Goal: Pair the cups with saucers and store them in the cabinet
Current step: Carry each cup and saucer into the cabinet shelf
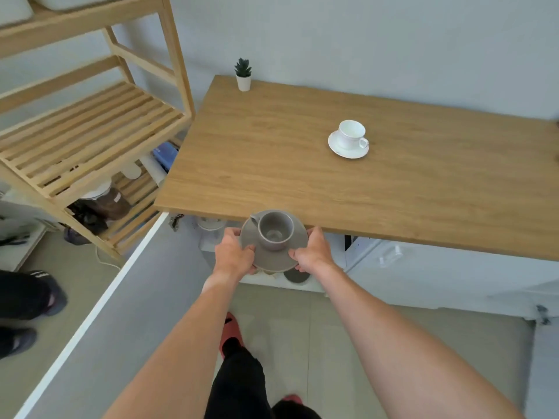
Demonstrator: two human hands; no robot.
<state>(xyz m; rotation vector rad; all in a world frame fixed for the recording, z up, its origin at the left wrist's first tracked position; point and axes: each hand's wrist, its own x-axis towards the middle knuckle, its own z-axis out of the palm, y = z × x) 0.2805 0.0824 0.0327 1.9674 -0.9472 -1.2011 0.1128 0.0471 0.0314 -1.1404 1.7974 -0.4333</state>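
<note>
A grey cup (276, 230) stands upright on a grey saucer (273, 260), held level just below the front edge of the wooden counter (272, 164). My left hand (234, 252) grips the saucer's left rim and my right hand (313, 251) grips its right rim. A white cup (351, 136) sits on a white saucer (340, 151) further back on the counter. Under the counter the white cabinet (302, 285) stands open, its door (115, 313) swung out to the left. On the cabinet shelf lies a dark round piece (298, 276), partly hidden by the saucer.
A small potted plant (243, 74) stands at the counter's back left corner. A wooden slatted rack (84, 131) with jars and bags on its lower shelf is to the left. Another person's dark shoes (27, 297) are at the far left. A closed white drawer front (423, 261) is on the right.
</note>
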